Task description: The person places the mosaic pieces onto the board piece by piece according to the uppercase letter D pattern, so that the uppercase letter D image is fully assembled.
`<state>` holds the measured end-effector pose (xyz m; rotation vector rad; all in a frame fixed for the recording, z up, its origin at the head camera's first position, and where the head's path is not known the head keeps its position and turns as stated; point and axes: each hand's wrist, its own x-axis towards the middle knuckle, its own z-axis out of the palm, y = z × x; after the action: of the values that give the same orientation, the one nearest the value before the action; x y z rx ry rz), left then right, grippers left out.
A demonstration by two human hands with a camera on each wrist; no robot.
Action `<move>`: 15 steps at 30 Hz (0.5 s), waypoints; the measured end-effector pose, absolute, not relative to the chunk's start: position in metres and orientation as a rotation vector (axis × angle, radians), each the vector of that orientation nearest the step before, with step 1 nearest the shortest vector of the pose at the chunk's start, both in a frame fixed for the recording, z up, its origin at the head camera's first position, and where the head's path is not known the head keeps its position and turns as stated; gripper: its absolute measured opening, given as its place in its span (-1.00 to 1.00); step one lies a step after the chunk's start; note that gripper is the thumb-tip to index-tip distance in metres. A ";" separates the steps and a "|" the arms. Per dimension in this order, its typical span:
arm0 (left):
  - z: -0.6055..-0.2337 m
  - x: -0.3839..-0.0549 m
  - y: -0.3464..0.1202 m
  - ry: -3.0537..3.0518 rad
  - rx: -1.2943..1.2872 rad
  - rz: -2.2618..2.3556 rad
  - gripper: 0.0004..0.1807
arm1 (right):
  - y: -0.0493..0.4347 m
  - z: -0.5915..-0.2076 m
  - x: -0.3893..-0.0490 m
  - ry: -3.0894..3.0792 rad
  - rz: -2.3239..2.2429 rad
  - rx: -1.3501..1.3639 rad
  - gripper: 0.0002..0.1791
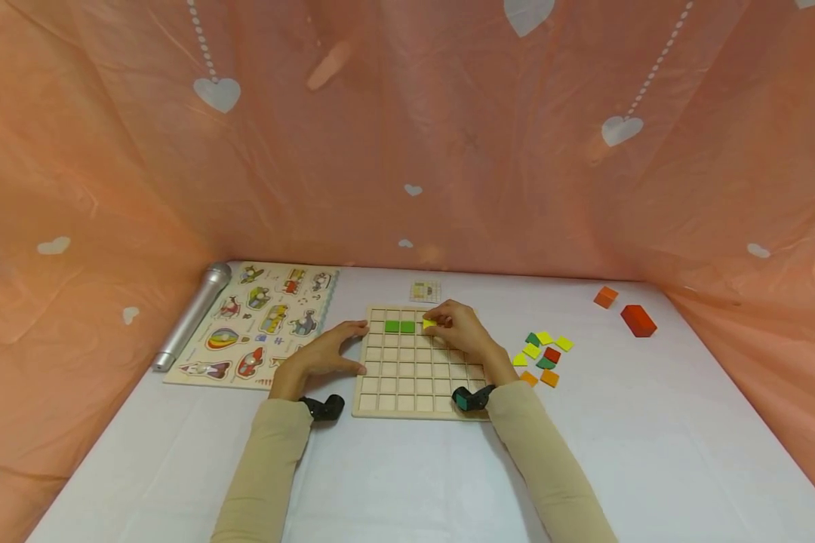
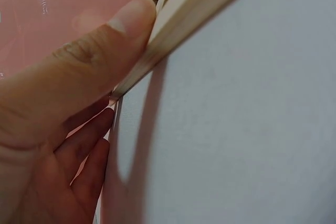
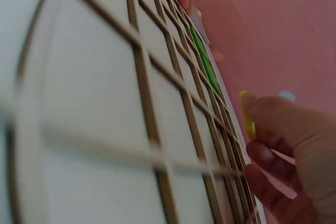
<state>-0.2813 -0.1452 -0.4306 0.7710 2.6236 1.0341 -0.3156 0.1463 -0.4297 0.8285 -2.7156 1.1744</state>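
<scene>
A wooden grid board (image 1: 405, 402) lies in the middle of the table, with two green square tiles (image 1: 400, 326) side by side in its second row from the top. My right hand (image 1: 469, 332) pinches a small yellow tile (image 3: 249, 121) between thumb and fingers, just over the board's upper part, right of the green tiles. On the board's left side rests my left hand (image 1: 322, 352), its thumb and fingertips at the edge. The left wrist view shows the thumb (image 2: 123, 27) against the board's rim, the other fingers loosely extended.
Loose yellow, green, red and orange tiles (image 1: 546, 362) are scattered right of the board. Farther right sit an orange block (image 1: 606, 297) and a red block (image 1: 638, 320). A small pattern card (image 1: 425, 291) lies behind the board. Left are a vehicle picture puzzle (image 1: 244, 332) and a silver microphone (image 1: 193, 317).
</scene>
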 end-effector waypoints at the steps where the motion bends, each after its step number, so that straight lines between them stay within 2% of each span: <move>1: -0.430 -0.281 -0.145 2.622 0.770 1.037 -0.12 | 0.143 -0.431 -0.316 -2.717 1.166 0.834 -0.69; 15: -0.431 -0.282 -0.144 2.633 0.777 1.021 -0.12 | 0.129 -0.445 -0.314 -2.662 1.147 0.690 -0.79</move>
<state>-0.2816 -0.1444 -0.4309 0.7767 2.6332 1.0210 -0.3139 0.1287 -0.4446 0.6901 -2.6619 1.1472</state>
